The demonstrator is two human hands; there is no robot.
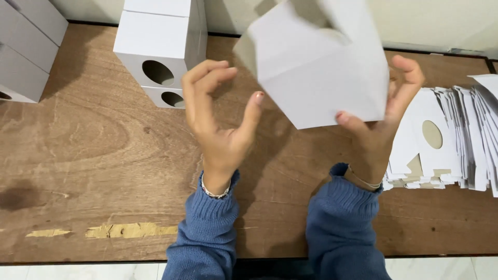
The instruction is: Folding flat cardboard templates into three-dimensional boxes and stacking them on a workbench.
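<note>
above the wooden table (104, 155), right hand (378, 124) pinching white box (321, 67), left hand (218, 119) spread, seemingly just clear

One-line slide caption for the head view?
Right hand holds a white box above the wooden table; left hand open beside it.

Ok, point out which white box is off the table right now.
The white box held in the right hand, raised above the table; the folded boxes stand stacked at the back.
</note>
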